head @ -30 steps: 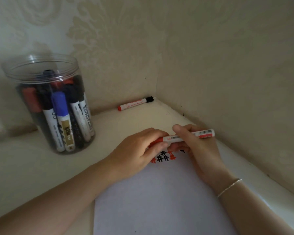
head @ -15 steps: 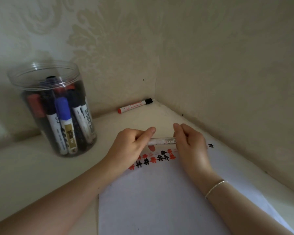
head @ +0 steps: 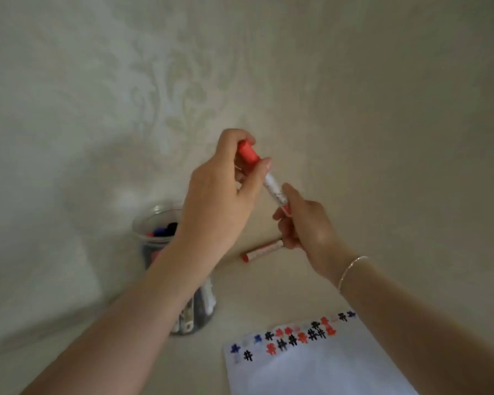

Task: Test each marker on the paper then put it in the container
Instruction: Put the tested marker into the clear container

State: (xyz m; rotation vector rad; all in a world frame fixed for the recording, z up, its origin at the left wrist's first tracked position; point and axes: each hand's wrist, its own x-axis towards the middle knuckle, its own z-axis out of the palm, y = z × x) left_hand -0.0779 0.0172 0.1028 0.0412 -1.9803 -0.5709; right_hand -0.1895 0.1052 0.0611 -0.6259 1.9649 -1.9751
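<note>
Both hands are raised above the table — left hand (head: pixel 220 195) pinches the red cap (head: pixel 248 153) of a marker (head: pixel 274 189), right hand (head: pixel 305 223) grips the barrel's lower end. Below the left forearm stands the clear container (head: pixel 157 223) of markers; another red marker (head: pixel 263 250) lies behind, and the paper (head: pixel 311 366) carries test marks.

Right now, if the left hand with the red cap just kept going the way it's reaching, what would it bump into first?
The left hand, gripping the red cap, reaches up and away toward the patterned wall. Nothing shows between them, so the wall would likely come first, though one view cannot tell how far behind the hand it lies.
</note>
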